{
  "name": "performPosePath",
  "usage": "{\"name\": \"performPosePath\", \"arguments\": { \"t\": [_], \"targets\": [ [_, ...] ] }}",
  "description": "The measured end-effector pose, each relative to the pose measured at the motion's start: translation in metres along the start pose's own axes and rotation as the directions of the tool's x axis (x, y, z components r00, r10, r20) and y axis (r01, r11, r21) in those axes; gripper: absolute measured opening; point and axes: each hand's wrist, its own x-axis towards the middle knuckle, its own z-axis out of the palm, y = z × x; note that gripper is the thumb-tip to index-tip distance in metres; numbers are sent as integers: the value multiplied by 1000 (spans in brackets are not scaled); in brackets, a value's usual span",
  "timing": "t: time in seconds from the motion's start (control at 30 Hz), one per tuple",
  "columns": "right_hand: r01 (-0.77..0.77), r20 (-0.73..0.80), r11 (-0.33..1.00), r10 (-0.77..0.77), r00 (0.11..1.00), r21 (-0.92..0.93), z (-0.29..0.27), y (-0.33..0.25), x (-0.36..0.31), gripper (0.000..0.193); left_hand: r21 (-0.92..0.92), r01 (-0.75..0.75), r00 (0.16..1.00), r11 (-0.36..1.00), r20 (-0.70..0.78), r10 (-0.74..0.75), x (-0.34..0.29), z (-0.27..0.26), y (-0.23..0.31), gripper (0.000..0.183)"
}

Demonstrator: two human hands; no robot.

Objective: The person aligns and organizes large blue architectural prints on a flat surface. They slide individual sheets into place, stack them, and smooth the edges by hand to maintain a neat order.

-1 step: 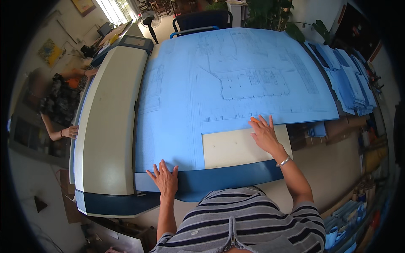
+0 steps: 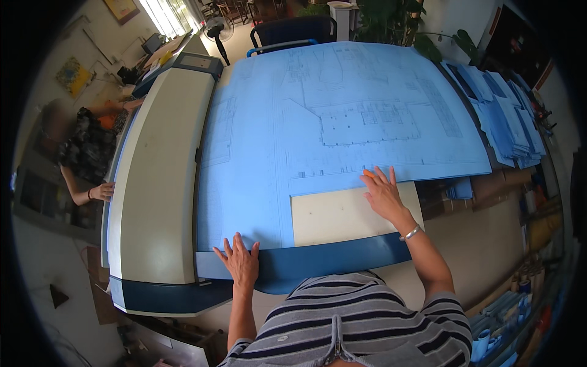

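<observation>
Large blue sheets with line drawings (image 2: 257, 140) lie over the cream bed and run to the left against a wide-format machine with a long cream cover (image 2: 159, 171). At the near edge of the sheets, my left hand (image 2: 240, 262) rests with fingers spread, its palm over the dark blue front rail (image 2: 318, 260). Farther right, my right hand (image 2: 385, 194) lies with fingers apart on the near edge of another drawing sheet, partly over the bare cream bed (image 2: 336, 217). An orange finger cover (image 2: 368, 174) is on one of its fingers. Neither hand grips anything.
Another person (image 2: 88, 150) is at the machine's far left side, one hand (image 2: 103, 191) on its edge. Folded blue drawings (image 2: 504, 116) are stacked at the right. A chair (image 2: 293, 32) and a plant (image 2: 391, 24) stand behind the bed. Rolls (image 2: 489, 342) sit at lower right.
The lower blue sheet has shifted slightly left toward the machine, as its cut edge by the bare bed shows. My hands stay nearly in place.
</observation>
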Motion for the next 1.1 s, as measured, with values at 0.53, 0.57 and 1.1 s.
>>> {"name": "performPosePath", "arguments": {
  "t": [0.53, 0.57, 1.1],
  "targets": [
    [103, -59, 989, -110, 992, -106, 11, 21, 21, 36, 51, 179, 981, 982, 68, -183, 6, -8, 11, 68],
    [113, -68, 988, -121, 990, -109, 13, 22, 22, 33, 44, 163, 986, 986, 30, -165, 8, -8, 12, 67],
    [102, -302, 987, -59, 952, 127, 18, 28, 31, 13, -222, -291, 956, 930, -91, 277, 42, -5, 68, 61]
  ]
}}
